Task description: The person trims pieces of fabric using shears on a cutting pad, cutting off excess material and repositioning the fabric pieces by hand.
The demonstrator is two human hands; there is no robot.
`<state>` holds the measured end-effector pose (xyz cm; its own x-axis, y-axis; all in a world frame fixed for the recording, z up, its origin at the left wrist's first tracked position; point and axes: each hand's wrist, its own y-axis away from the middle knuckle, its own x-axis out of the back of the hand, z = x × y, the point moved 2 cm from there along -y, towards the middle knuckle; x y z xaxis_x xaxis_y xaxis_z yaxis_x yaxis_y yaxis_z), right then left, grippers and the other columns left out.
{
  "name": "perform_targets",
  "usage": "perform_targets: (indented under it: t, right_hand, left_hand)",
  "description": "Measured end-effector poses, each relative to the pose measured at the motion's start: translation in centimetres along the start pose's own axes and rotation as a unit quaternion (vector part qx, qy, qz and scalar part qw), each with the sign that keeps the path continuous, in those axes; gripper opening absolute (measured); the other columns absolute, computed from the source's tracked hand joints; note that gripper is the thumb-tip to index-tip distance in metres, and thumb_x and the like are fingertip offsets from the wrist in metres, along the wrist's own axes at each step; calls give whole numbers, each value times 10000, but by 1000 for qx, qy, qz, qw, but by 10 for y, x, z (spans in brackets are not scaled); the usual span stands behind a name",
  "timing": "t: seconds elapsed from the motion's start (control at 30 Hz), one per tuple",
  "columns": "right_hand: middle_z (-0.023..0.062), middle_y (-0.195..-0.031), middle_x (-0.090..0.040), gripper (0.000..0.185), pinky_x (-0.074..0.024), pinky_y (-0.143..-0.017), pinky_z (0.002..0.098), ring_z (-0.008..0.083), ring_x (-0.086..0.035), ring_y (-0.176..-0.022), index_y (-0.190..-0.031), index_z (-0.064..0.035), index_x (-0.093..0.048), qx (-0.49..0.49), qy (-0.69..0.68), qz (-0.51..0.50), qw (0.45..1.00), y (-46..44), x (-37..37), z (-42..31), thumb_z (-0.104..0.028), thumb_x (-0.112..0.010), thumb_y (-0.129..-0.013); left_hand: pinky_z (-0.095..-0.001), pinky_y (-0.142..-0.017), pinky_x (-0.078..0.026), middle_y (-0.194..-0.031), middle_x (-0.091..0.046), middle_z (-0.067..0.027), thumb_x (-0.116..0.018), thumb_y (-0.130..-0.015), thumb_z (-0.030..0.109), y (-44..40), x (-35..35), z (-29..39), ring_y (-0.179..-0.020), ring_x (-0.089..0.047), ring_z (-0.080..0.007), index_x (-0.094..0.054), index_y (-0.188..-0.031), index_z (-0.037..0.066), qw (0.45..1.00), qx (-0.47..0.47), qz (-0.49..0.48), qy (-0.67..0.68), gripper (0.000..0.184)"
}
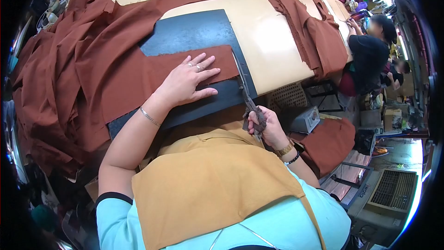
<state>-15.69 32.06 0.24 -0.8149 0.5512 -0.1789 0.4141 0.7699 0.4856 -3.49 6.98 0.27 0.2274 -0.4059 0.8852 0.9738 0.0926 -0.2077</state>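
Observation:
My left hand (190, 79) lies flat with fingers spread on a strip of rust-brown fabric (159, 71), rings on two fingers. Under that strip is a dark blue-black board (194, 28) at the table's near edge. My right hand (268, 127) is closed around the handles of long scissors (246, 93); the handles look wrapped in dark cloth. The blades run along the right end of the fabric strip, close together. Whether fabric sits between them is hard to tell. The rest of the brown fabric spreads in loose folds to the left.
More brown fabric (305, 28) is piled on the pale table (268, 60) at the right. A co-worker (370, 51) is beside the table's right end, another person farther back. Below right are a grey metal box (305, 120), brown fabric (328, 143) and a boxy machine (386, 199).

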Motion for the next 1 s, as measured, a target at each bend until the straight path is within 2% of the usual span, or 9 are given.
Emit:
perform_targets:
  t: [0.63, 0.8, 0.83, 0.9, 0.93, 0.97, 1.0]
  right_hand:
    - [7, -682, -591, 238, -464, -532, 217, 79, -567, -573, -874, -48, -591, 13, -11, 6, 1000, -10, -1, -1, -277, -642, -915]
    - [40, -692, -582, 225, -483, -544, 260, 121, -569, -578, -874, -40, -568, 63, -109, 42, 991, -11, 0, 14, -255, -569, -943]
    - [47, -695, -581, 229, -487, -547, 271, 131, -571, -581, -874, -39, -564, 65, -131, 49, 988, -12, 0, 15, -255, -552, -948]
    - [53, -708, -582, 297, -493, -565, 295, 150, -572, -594, -889, -25, -570, 59, -184, 24, 981, -15, 4, 24, -312, -528, -953]
    - [54, -710, -585, 340, -494, -568, 297, 151, -572, -594, -894, -20, -573, 60, -186, 17, 980, -16, 5, 26, -353, -536, -954]
    - [54, -712, -587, 371, -494, -569, 295, 150, -572, -594, -894, -16, -575, 62, -192, 4, 979, -17, 6, 28, -381, -537, -951]
    - [54, -713, -589, 403, -494, -571, 292, 149, -573, -595, -894, -12, -576, 65, -198, -7, 978, -19, 9, 29, -409, -538, -949]
  left_hand:
    - [-516, -1110, -279, -1450, -413, -138, -623, -839, 508, -1, -3, 8, -1361, -343, -345, -555, -1305, 143, 1000, -20, -11, 6, 596]
    - [-546, -1108, -261, -1465, -383, -157, -622, -845, 494, 6, 13, 17, -1371, -318, -360, -513, -1341, 153, 1000, 14, 21, 1, 612]
    - [-568, -1108, -225, -1472, -366, -172, -603, -864, 484, 11, 23, 17, -1386, -289, -363, -491, -1360, 159, 999, 40, 28, 4, 604]
    - [-588, -1106, -194, -1488, -339, -171, -584, -880, 477, 33, 41, 7, -1402, -252, -363, -470, -1379, 158, 979, 175, 75, -70, 603]
    - [-597, -1105, -178, -1496, -326, -170, -575, -888, 474, 45, 50, 1, -1410, -234, -364, -459, -1388, 158, 960, 240, 99, -104, 602]
    - [-637, -1090, -137, -1533, -244, -171, -534, -911, 481, 60, 54, -12, -1428, -171, -374, -367, -1444, 154, 927, 324, 128, -139, 647]
    - [-692, -1056, -136, -1536, -172, -226, -515, -904, 523, 76, 56, -28, -1423, -138, -407, -307, -1462, 125, 890, 408, 145, -141, 716]
